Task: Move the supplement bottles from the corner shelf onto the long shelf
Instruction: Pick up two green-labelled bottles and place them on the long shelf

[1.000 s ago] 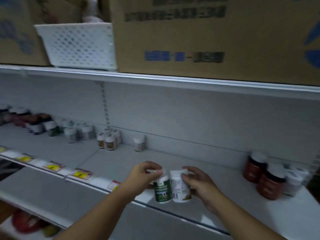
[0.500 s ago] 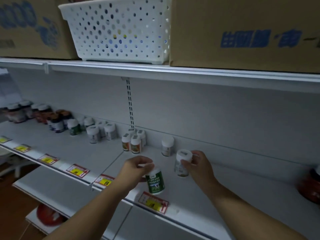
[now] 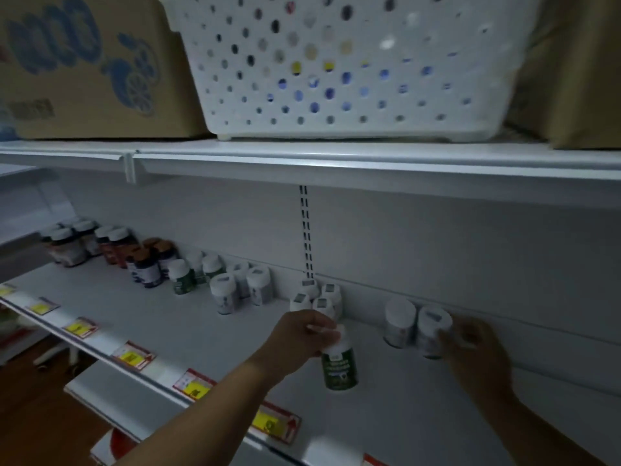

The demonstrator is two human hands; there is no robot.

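The left hand [image 3: 304, 334] holds a green-label bottle [image 3: 338, 366] by its white cap, fingers wrapped around the top. The bottle hangs just above the long shelf [image 3: 141, 317], near the front edge. The right hand [image 3: 470, 348] is blurry, with its fingers closed around a white bottle [image 3: 431, 329] at the back wall. That bottle touches another white-capped bottle [image 3: 399, 322] on its left. Four small white bottles [image 3: 317, 299] stand just behind the left hand. More bottles line the back, far to the left. A white basket [image 3: 353, 72] with holes sits on the shelf above.
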